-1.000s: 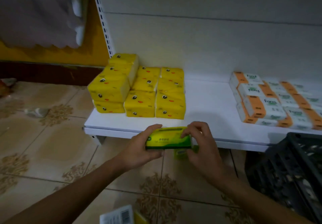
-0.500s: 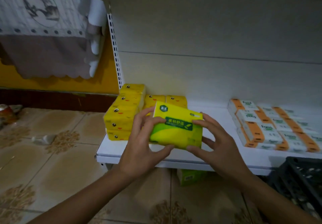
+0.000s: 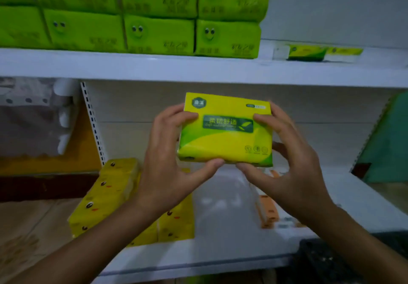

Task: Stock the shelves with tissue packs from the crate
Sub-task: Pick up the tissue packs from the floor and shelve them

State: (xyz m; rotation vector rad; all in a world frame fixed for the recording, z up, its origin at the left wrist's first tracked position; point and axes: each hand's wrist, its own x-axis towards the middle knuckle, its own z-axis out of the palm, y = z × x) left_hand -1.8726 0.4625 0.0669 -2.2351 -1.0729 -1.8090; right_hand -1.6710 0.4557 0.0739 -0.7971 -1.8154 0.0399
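Grip of left hand [image 3: 167, 158] and right hand [image 3: 287, 162] clamps the tissue pack [image 3: 225, 133] at frame centre, below the upper shelf [image 3: 198, 69], where slick wrapping may slip or the pack may strike the shelf edge.

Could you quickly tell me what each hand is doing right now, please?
Left hand: holding the tissue pack.
Right hand: holding the same pack.

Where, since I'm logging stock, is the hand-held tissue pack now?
The yellow-green tissue pack is held mid-frame in the head view, between left hand and right hand, below the upper shelf.
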